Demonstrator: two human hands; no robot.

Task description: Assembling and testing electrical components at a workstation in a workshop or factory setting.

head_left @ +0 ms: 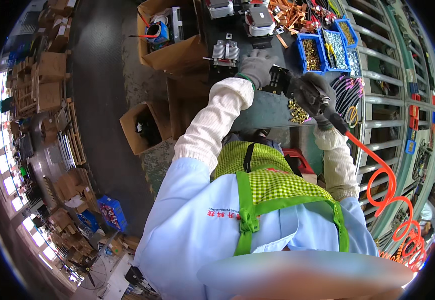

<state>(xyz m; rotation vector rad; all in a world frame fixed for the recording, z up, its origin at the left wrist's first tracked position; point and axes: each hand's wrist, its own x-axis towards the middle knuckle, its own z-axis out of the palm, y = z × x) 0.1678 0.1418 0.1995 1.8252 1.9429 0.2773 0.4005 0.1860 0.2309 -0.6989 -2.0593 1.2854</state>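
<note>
My left hand [257, 69], in a grey glove, is closed at the end of a black slotted metal plate [276, 80] on the dark workbench; the fingers partly hide how it is held. In a dark glove, my right hand [313, 95] grips a pneumatic driver [325, 101] with an orange coiled air hose [377, 160] trailing from it. The tool's front reaches the plate's right side; its tip cannot be made out. Just beyond my left hand stands a silver ribbed coil unit [225, 53]. Brass fittings [297, 111] lie in a pile near my right hand.
Blue bins [311, 53] of screws and small hardware stand beyond my right hand. Copper strips [288, 15] and grey-topped units [259, 21] lie farther back. Black cables [346, 95] sit by a metal roller rack [383, 100] at right. Open cardboard boxes [177, 57] flank the bench's left.
</note>
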